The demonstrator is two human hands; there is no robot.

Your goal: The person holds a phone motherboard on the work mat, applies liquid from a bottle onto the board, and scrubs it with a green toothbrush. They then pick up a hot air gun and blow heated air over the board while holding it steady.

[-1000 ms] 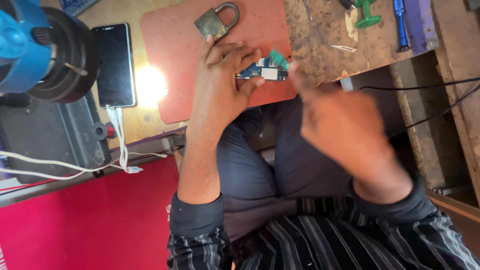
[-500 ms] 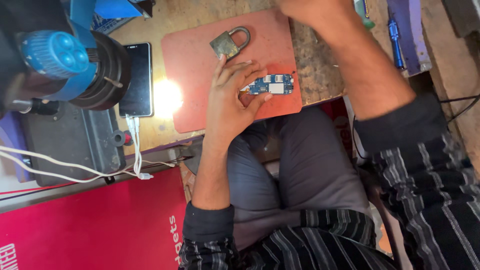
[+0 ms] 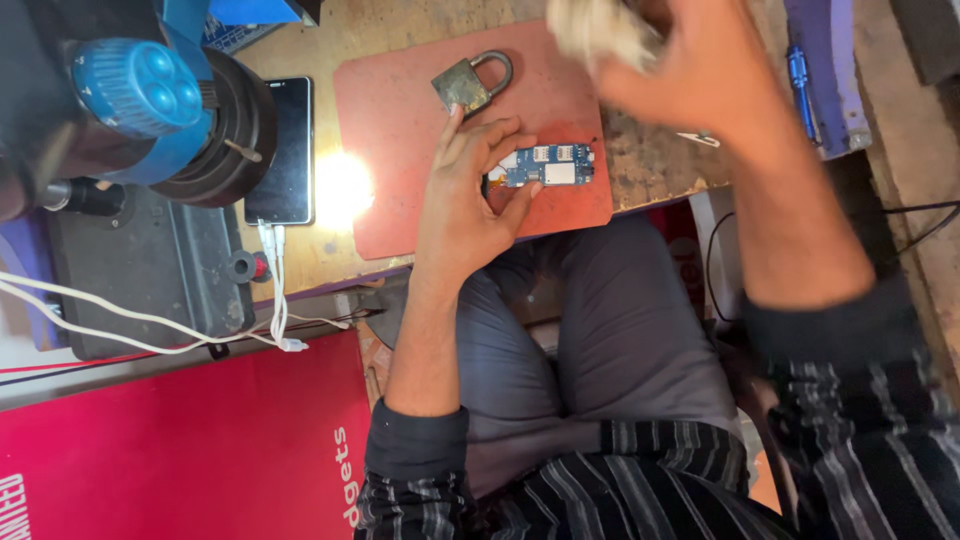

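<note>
A small blue circuit board (image 3: 548, 165) lies on a red mat (image 3: 400, 120) near the bench's front edge. My left hand (image 3: 468, 190) rests on the mat and pinches the board's left end between thumb and fingers. My right hand (image 3: 700, 70) is raised above the mat's far right corner, blurred, with its fingers closed on a whitish wad (image 3: 600, 30) that looks like cloth or tissue. A brass padlock (image 3: 470, 82) lies on the mat just beyond my left fingertips.
A blue and black microscope head (image 3: 150, 100) hangs over the bench at the left, above a dark base plate (image 3: 150, 270). A black phone (image 3: 282, 150) with white cables (image 3: 275, 290) lies beside a bright light spot (image 3: 345, 185). A blue-handled tool (image 3: 800, 80) and tweezers (image 3: 700, 140) lie at the right.
My right hand left the board, reached across the bench's far side, and has come back above the mat holding a whitish wad. My left hand has stayed on the board.
</note>
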